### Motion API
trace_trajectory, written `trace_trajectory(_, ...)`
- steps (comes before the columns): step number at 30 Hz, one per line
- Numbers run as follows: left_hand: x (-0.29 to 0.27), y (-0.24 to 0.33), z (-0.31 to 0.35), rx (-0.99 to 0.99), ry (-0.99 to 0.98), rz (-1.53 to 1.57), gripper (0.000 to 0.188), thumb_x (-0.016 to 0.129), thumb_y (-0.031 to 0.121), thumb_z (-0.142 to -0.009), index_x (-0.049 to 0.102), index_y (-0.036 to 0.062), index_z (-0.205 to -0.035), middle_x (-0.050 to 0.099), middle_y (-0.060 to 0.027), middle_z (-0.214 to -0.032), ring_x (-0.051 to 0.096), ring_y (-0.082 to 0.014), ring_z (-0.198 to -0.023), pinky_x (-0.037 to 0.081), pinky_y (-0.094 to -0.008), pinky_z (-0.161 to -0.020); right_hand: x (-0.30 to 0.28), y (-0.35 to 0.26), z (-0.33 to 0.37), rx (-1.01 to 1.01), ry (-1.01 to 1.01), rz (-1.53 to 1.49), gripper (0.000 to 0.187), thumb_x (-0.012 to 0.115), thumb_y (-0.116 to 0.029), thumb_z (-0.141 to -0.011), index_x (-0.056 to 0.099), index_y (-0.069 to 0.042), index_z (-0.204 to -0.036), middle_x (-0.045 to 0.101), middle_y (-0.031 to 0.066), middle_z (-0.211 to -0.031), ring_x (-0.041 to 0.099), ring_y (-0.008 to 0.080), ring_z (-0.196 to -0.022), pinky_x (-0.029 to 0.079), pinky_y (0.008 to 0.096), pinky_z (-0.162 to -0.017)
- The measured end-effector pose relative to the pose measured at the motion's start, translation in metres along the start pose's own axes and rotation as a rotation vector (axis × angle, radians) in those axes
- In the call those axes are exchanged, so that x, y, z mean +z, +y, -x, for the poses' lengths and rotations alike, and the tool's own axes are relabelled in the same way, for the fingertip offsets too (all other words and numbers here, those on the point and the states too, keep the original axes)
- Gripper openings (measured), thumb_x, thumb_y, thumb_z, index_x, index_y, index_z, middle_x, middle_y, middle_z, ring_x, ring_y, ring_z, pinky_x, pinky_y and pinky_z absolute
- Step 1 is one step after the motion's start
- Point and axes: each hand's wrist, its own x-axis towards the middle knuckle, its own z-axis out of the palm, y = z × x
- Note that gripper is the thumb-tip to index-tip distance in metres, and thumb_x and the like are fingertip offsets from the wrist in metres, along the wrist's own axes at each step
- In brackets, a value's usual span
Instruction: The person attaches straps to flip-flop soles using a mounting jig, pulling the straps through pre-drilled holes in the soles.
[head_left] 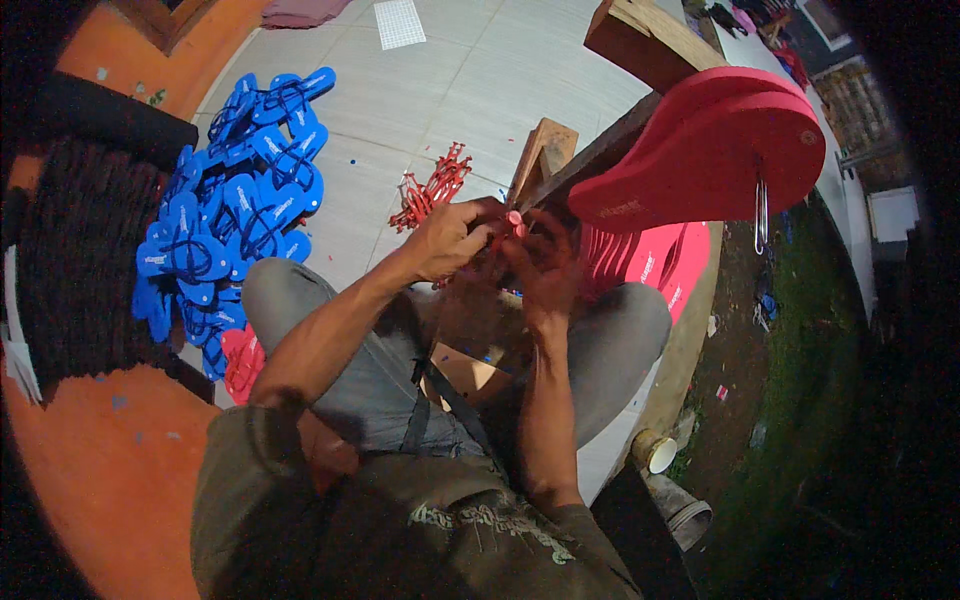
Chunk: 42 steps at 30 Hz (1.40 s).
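Observation:
Before me, both my hands meet at a small red rubber piece that looks like the end of a flip-flop strap point(516, 220). My left hand point(450, 238) is closed, its thumb and fingers pinched at the piece. Opposite it, my right hand point(545, 268) has its fingers bent around the same piece; shadow hides part of them. A wooden stand point(620, 145) rises just beyond my hands. Red sandal soles point(700, 150) are mounted on it, with a metal pin point(762, 215) hanging below. A bunch of red straps point(432, 188) lies on the floor past my left hand.
Blue flip-flops point(245, 200) are heaped at the left, with a red pair point(242, 362) at their near end. Red soles point(650, 255) stand in a row by my right knee. Dark stacked sheets point(80, 250) fill the far left. A white cup point(655, 452) sits at lower right.

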Motion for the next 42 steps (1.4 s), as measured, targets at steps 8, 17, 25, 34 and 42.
trace_trajectory(8, 0.019, 0.004, 0.001, 0.016, 0.067, 0.135, 0.023, 0.046, 0.017, -0.085, 0.056, 0.0023, -0.099, 0.061, -0.0135, -0.091, 0.06, -0.0201, -0.076, 0.046, -0.0296, -0.07, 0.003, -0.003, 0.003, -0.328, 0.195, 0.321, 0.023, 0.061, -0.027, -0.079, 0.057, -0.008, -0.09, 0.062, 0.0114, -0.089, 0.06, 0.0248, -0.081, 0.046, 0.032, -0.073)
trace_trajectory(17, 0.025, -0.017, -0.001, 0.237, 0.017, -0.441, 0.018, 0.05, 0.018, -0.079, 0.058, 0.0031, -0.084, 0.059, -0.0137, -0.083, 0.058, -0.0318, -0.076, 0.045, -0.0394, -0.065, -0.015, 0.015, 0.009, 0.217, -0.18, -0.043, 0.026, 0.048, -0.023, -0.087, 0.055, 0.002, -0.09, 0.056, 0.0049, -0.072, 0.051, 0.0115, -0.068, 0.041, 0.0248, -0.061)
trace_trajectory(25, 0.015, -0.145, -0.027, 0.316, 0.311, -0.744, 0.021, 0.05, 0.017, -0.079, 0.052, 0.0056, -0.097, 0.059, -0.0178, -0.086, 0.059, -0.0326, -0.081, 0.049, -0.0396, -0.066, -0.068, -0.045, 0.124, 0.034, -0.567, 0.159, 0.03, 0.037, -0.029, -0.092, 0.054, -0.004, -0.091, 0.05, -0.0003, -0.071, 0.047, 0.011, -0.064, 0.038, 0.0252, -0.055)
trace_trajectory(34, 0.131, -0.079, 0.01, 0.265, -0.111, -0.569, 0.025, 0.044, 0.022, -0.082, 0.046, 0.0082, -0.103, 0.052, -0.0157, -0.083, 0.054, -0.0294, -0.074, 0.044, -0.0395, -0.064, -0.16, -0.023, 0.056, 0.226, -0.147, -1.066, 0.025, 0.032, -0.026, -0.095, 0.045, -0.006, -0.089, 0.024, -0.006, -0.054, 0.023, 0.0019, -0.042, 0.022, 0.0148, -0.036)
trace_trajectory(42, 0.124, -0.064, 0.024, 0.249, -0.092, -0.571, 0.056, 0.045, 0.054, -0.08, 0.055, -0.0007, -0.09, 0.058, -0.0209, -0.082, 0.06, -0.0321, -0.07, 0.048, -0.0383, -0.059, -0.132, -0.008, 0.031, 0.129, -0.139, -0.902, 0.029, 0.032, -0.028, -0.094, 0.049, -0.005, -0.098, 0.026, -0.0062, -0.057, 0.024, 0.0014, -0.044, 0.022, 0.0155, -0.038)
